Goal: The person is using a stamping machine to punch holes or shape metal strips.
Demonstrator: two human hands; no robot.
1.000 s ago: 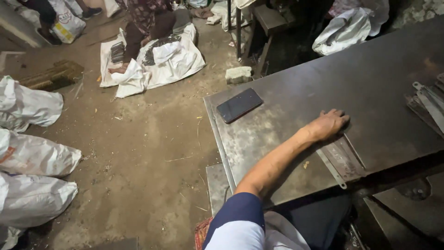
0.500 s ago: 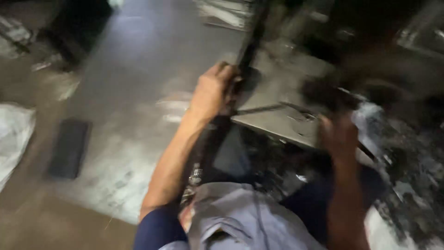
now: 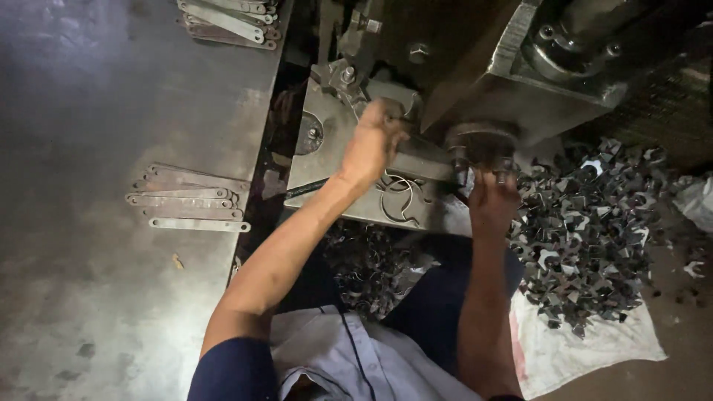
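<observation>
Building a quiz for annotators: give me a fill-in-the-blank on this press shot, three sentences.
1. The left hand rests on the press bed, while the right hand reaches up under the round ____.
2. The flat strips lie on the metal table to the person's ____.
3. The pile of scrap cut-outs sits on a ____ sack.

Missing words: die; left; white

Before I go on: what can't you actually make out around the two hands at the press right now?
Head view:
- Left hand: its fingers curl away, so whatever they grip is hidden.
- Right hand: fingertips lie in shadow under the round die; hold unclear.
- Press: cut off by the top edge.
- Scrap pile: single pieces too small.
</observation>
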